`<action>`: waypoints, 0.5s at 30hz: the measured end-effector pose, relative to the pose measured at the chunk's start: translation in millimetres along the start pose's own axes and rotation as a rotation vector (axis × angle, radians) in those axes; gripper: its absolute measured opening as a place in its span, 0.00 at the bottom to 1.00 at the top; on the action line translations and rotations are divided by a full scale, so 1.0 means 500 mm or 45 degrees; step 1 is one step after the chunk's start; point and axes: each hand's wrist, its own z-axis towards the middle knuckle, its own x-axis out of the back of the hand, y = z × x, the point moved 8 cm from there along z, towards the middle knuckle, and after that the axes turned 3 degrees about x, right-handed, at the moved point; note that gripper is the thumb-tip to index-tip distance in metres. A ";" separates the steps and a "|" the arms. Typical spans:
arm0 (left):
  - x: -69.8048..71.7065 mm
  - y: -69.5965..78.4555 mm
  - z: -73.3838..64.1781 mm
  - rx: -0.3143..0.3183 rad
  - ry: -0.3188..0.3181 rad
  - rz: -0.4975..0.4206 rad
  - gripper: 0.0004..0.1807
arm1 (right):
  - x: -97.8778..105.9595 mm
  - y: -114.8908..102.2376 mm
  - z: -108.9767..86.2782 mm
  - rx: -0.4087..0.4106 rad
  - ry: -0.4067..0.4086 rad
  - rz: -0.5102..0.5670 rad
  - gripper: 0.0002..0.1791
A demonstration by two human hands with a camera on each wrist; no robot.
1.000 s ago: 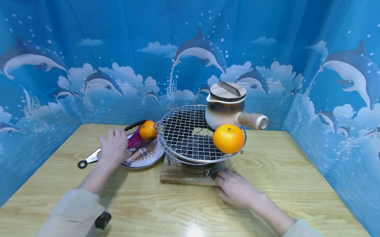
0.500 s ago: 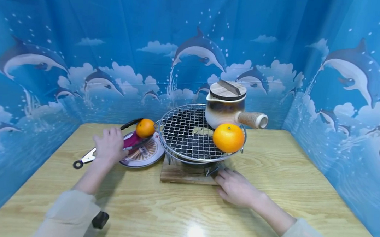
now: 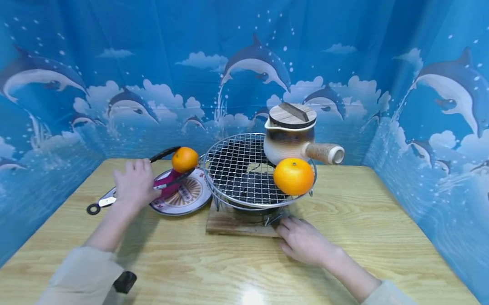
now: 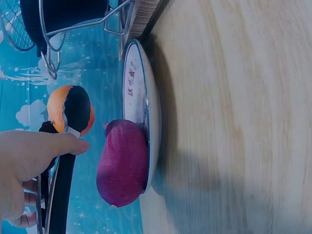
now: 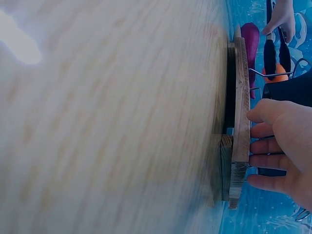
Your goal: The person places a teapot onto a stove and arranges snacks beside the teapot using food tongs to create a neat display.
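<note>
My left hand [image 3: 134, 184] holds a pair of black-tipped tongs [image 4: 63, 190]. Between the tong tips is an orange [image 3: 184, 160], raised above a patterned plate [image 3: 199, 198]. A purple sweet potato [image 4: 122, 165] lies in that plate, partly behind the tongs in the head view. My right hand [image 3: 304, 241] rests its fingertips against the wooden board [image 3: 241, 228] under a wire stand; the right wrist view shows the fingers [image 5: 268, 161] fairly straight on the board's face.
A round wire grill rack [image 3: 239, 170] stands over the board. It carries a lidded clay pot [image 3: 285, 147] with its handle pointing right, and another orange [image 3: 294, 177] at the front right. A blue dolphin curtain [image 3: 170, 76] closes off the table's back and sides.
My left hand has drawn the tongs leftward, and the orange in their tips has moved left and slightly up, off to the side of the rack. My right hand has stayed at the board.
</note>
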 end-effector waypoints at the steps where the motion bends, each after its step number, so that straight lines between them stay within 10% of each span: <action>1: 0.001 -0.002 0.000 0.006 -0.002 -0.001 0.52 | 0.000 0.000 0.000 0.000 0.003 0.000 0.12; 15: 0.027 -0.027 -0.004 0.079 -0.034 -0.013 0.53 | -0.005 0.002 0.001 -0.031 -0.053 0.017 0.12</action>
